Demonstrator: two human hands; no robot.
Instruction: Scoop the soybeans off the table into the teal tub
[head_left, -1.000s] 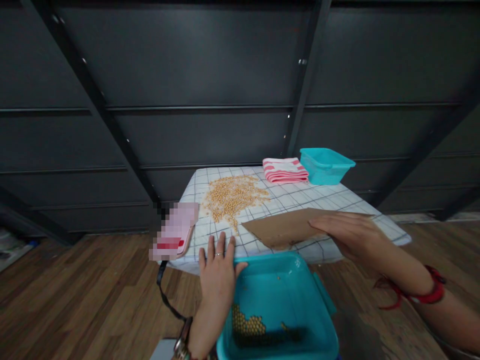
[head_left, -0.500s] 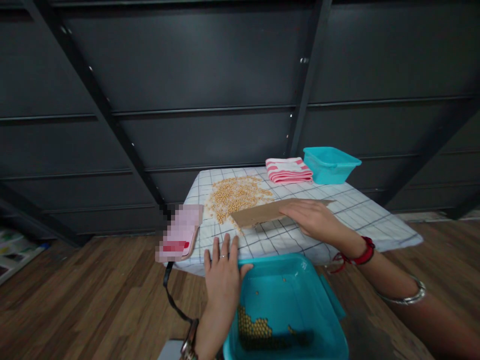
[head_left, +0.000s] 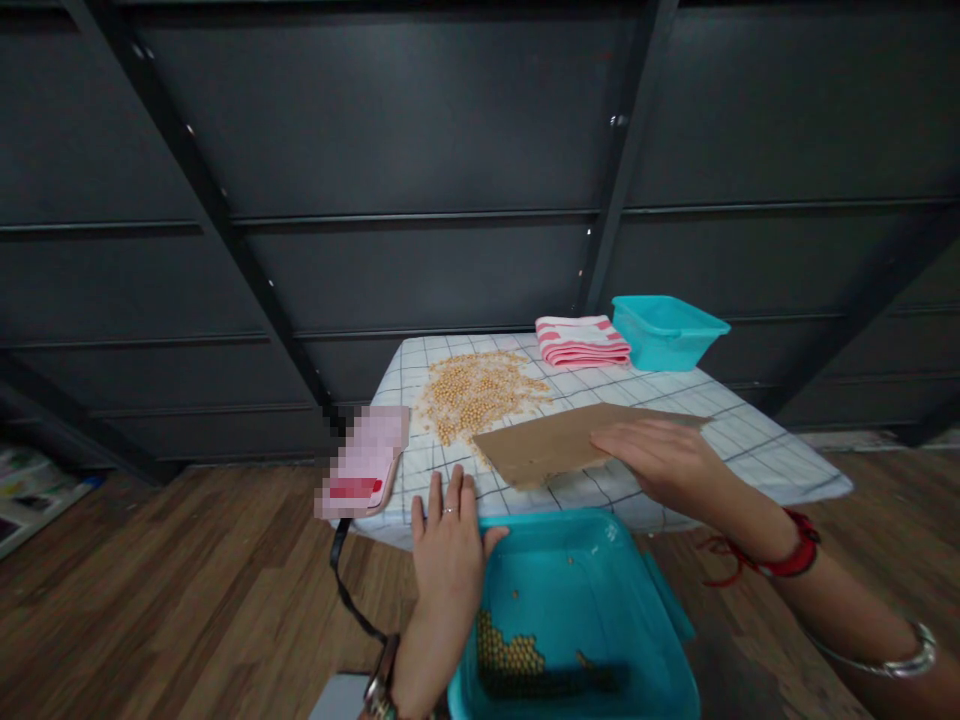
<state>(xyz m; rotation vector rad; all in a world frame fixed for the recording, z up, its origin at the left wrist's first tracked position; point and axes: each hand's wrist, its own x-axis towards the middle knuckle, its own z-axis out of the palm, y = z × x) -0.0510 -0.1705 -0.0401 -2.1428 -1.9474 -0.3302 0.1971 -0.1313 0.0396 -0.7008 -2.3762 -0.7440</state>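
Observation:
My left hand [head_left: 448, 560] lies flat at the table's front edge, fingers spread, its thumb at the rim of a teal plastic basin [head_left: 592, 590]. Several soybeans [head_left: 510, 645] sit in the basin's near left part. My right hand [head_left: 660, 460] grips a piece of brown cardboard [head_left: 547, 440], which is held low and slanted over the checked cloth. Left of the cardboard and beyond it, a spread pile of soybeans [head_left: 476, 393] mixed with paler small grains covers the cloth. The cardboard's left tip is beside the pile's near edge.
A phone with a pink screen [head_left: 367, 455] lies at the table's left edge, a black strap hanging near it. At the back right are a folded pink-and-white towel [head_left: 583, 343] and a turquoise container [head_left: 667, 335]. A dark panelled wall [head_left: 420, 140] stands behind the table.
My right hand has moved right and a little nearer with the cardboard, which now shows more of its flat face. My left hand stays at the basin's rim.

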